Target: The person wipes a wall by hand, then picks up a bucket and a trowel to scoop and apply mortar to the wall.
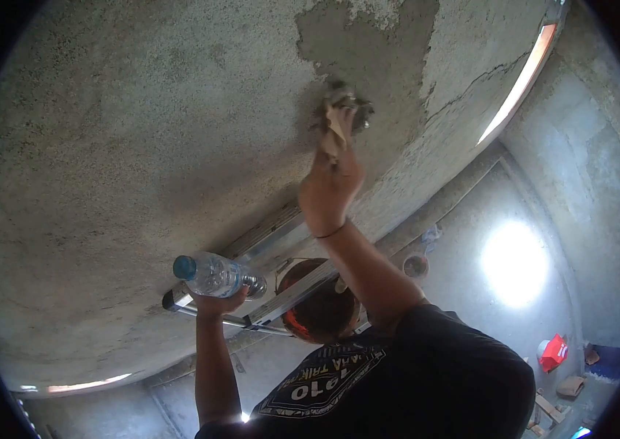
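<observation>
My left hand [220, 301] is wrapped round a clear plastic water bottle [216, 274] with a blue cap, tilted close to the rough wall. My right hand [333, 183] reaches up to the wall [178, 132], fingers closed on a tan, flat thing [336, 126] with a wet grey clump [354, 106] at its far end. Motion blur there leaves me unable to tell what kind of thing it is. The clump overlaps the lower edge of a darker patch of smoothed mortar [368, 47].
An aluminium ladder [299, 293] stands below my arms, with a round bucket [317, 311] behind its rail. A small pail [416, 265] is near the wall's foot. A red bag [555, 353] and wood pieces [548, 407] lie at the lower right. A crack [475, 82] crosses the wall.
</observation>
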Demonstrator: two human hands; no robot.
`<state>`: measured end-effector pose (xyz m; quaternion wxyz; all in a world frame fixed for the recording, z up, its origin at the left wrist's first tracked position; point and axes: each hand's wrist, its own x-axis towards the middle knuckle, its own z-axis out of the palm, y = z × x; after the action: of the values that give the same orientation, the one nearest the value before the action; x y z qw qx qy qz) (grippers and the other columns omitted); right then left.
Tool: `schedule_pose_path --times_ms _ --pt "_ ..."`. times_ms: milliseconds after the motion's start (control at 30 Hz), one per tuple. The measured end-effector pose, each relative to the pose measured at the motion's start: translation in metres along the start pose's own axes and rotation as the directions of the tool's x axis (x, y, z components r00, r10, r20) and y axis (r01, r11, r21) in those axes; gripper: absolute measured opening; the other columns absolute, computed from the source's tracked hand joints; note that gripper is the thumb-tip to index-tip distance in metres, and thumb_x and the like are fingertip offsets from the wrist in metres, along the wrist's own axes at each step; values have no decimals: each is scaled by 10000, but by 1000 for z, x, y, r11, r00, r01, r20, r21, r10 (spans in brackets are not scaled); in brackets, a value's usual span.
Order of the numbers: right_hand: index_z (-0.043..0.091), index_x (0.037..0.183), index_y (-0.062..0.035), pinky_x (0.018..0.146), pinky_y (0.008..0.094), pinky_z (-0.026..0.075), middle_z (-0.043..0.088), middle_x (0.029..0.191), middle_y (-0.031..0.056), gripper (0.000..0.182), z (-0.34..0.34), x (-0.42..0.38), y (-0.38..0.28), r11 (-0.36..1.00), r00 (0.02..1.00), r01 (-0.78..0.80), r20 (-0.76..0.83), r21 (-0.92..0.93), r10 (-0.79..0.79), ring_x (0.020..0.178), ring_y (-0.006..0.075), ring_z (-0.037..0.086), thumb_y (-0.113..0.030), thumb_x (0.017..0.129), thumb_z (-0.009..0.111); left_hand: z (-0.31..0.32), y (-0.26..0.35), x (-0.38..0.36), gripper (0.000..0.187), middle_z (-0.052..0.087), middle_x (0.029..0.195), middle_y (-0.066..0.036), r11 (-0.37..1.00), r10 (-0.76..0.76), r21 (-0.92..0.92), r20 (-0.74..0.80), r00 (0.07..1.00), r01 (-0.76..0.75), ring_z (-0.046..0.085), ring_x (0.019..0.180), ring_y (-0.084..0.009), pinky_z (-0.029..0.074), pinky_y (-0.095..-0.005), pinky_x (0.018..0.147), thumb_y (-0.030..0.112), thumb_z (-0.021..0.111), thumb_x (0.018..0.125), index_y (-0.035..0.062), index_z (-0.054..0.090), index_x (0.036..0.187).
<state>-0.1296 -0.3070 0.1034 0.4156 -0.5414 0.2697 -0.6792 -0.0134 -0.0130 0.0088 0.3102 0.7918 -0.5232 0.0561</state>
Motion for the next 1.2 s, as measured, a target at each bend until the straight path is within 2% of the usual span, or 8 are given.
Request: schedule_pose_path --times_ms 267,333,433,533,633,733,800,1200 --pt "616 1188 15 1083 415 389 567 1311 201 281 -19 -13 -8 838 991 56 75 542 -115 1301 312 476 -4 951 468 2 1 3 600 632 1014 -31 996 32 78 12 999 -33 622 957 -246 451 -430 898 457 786 618 149 604 1100" --pt "615 1181 22 1083 402 390 579 1296 194 290 -38 3 -2 950 999 30 13 311 -36 1299 304 479 20 939 455 3 20 5 594 639 1020 -28 923 -212 -351 -124 969 157 618 970 -247 447 -435 913 445 792 612 139 611 1088" --pt "611 1179 31 1013 304 447 636 1233 143 309 -43 15 -3 951 961 -276 10 143 277 1197 230 579 62 924 439 1 -6 -1 591 642 1012 -29 999 15 53 -66 998 -12 627 958 -241 462 -423 902 402 810 600 136 609 1088" --pt "604 1217 20 933 260 483 656 1187 117 353 -22 7 8 959 957 285 56 10 -285 1075 189 633 83 912 438 -6 -2 0 580 646 1011 -39 1000 -23 -6 -35 999 23 639 937 -240 488 -409 873 342 829 593 126 607 1083" --pt "629 1183 2 947 309 484 649 1188 115 320 -44 -28 -11 985 946 41 310 166 -92 1075 207 623 69 919 462 -4 1 0 590 644 1023 -55 976 -144 -169 -21 989 139 635 951 -240 483 -417 889 354 834 609 100 602 1088" --pt "568 1245 -9 1036 397 445 596 1263 151 327 -72 -54 -14 770 785 -544 526 333 327 1178 286 575 5 930 482 -7 -5 -5 669 633 1040 -68 973 -154 -182 -62 986 140 627 959 -240 472 -419 908 440 832 653 70 565 1143" --pt "559 1194 -30 970 396 486 644 1106 114 261 -106 -53 -14 -218 354 -798 731 561 583 1078 292 617 -90 944 510 -8 -13 -10 757 614 1085 -81 975 -147 -178 -50 988 136 607 996 -249 454 -420 934 493 834 658 50 530 1191" --pt "527 1247 -2 942 413 490 631 1164 142 353 -203 -76 60 -148 126 -824 432 547 893 1082 296 612 -108 911 547 -11 -29 -19 852 593 1169 -100 998 -66 -4 -25 997 66 563 1084 -272 396 -424 1002 570 798 694 27 497 1277"
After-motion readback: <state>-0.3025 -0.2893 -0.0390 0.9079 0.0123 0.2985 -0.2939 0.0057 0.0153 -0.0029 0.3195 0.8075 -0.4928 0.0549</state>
